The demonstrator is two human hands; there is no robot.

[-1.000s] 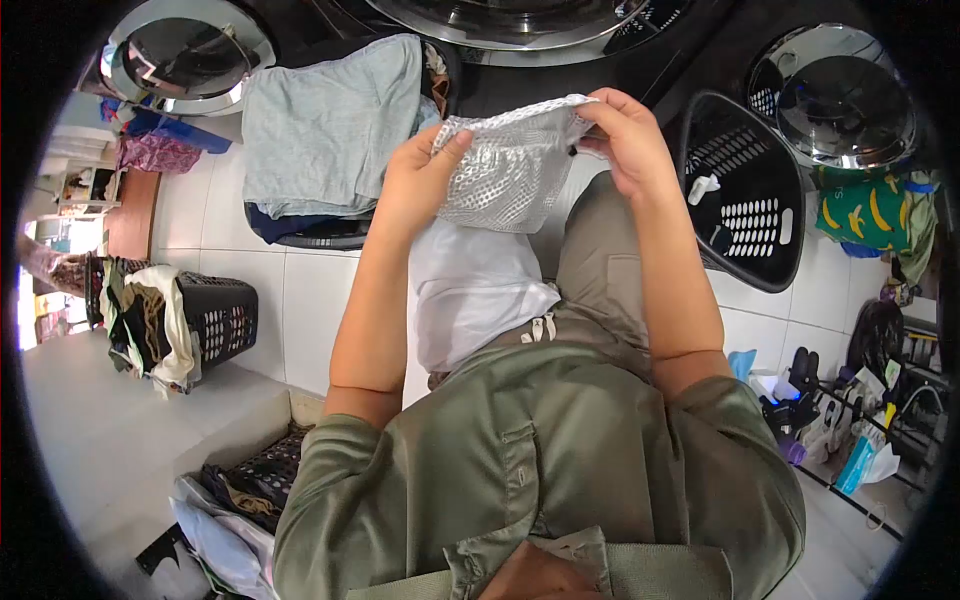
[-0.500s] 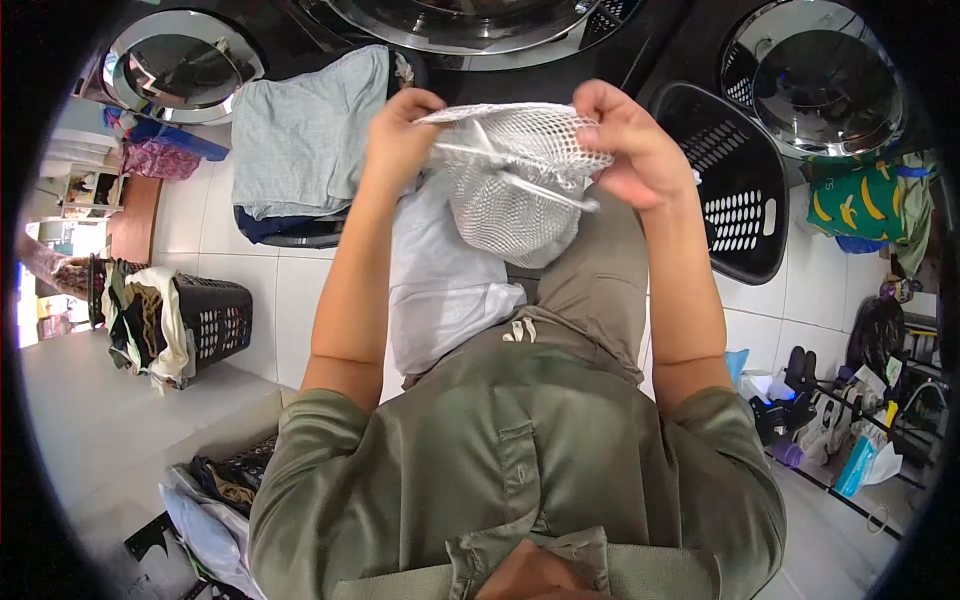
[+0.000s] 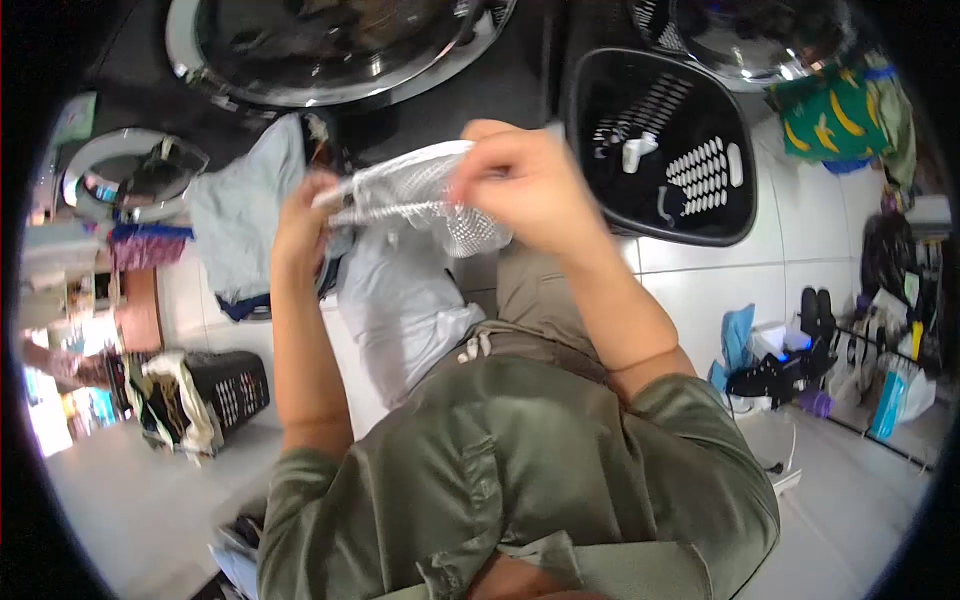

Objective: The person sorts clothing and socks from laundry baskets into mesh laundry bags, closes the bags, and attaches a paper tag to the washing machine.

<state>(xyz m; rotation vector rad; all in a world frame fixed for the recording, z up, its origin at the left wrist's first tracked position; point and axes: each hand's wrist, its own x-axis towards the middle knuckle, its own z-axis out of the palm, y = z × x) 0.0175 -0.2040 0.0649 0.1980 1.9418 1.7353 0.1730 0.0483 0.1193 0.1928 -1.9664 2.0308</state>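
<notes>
A white mesh laundry bag (image 3: 425, 190) hangs between my hands above my lap, its rim stretched sideways. My left hand (image 3: 305, 220) is closed on the rim at its left end. On the other side my right hand (image 3: 525, 180) grips the bag's right edge; its fingers are partly blurred by motion. Across my left thigh lies a white cloth (image 3: 395, 300). Left of my left hand, a light grey cloth (image 3: 240, 210) is draped over a pile of darker laundry.
A black laundry basket (image 3: 740, 215) with a few small white items stands at the right. Front-loading machines (image 3: 330, 95) line the far side. At the left is another basket (image 3: 240, 395) of clothes. Shoes (image 3: 770, 380) and bags lie at the right on the tiled floor.
My view has turned to the right, so the surroundings sit further left. Both hands still hold the mesh bag, whose rim now tilts up to the right.
</notes>
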